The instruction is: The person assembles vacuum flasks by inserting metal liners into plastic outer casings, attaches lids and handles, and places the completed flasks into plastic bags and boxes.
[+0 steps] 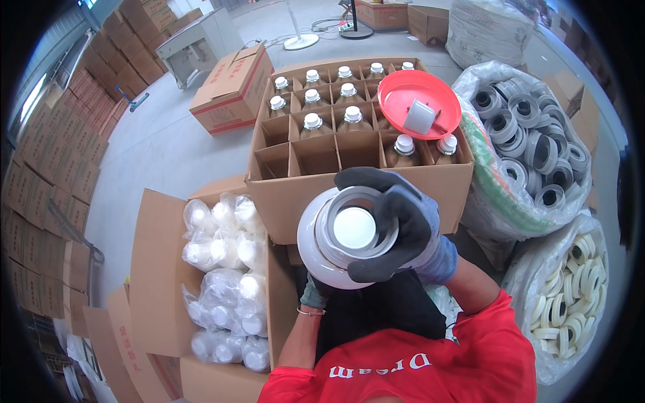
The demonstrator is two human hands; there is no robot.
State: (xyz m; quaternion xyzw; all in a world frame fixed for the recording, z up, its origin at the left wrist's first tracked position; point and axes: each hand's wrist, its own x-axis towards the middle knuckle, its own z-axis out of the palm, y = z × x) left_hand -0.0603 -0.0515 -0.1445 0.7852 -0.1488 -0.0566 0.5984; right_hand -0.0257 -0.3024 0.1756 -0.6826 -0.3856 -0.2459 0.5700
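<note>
A glossy white round-shouldered bottle (311,232) is held up in front of me, with a white cap (355,228) at its top. Around the cap and neck sits a grey plastic ring (327,225). My right hand (403,225), in a grey-blue glove with dark coated fingers, wraps round the ring from the right. Below and to the left, my gloved left hand (316,293) holds the bottle from underneath; its fingers are hidden behind the bottle. Just beyond stands a divided carton (363,185) with several white-capped brown bottles (353,119) in its compartments.
A red plastic dish (393,87) with a small white cup rests on the carton's right side. To the right stand sacks of grey rings (541,151) and cream rings (568,295). An open box (158,269) of plastic-wrapped white items is at left. A closed carton (228,87) stands behind.
</note>
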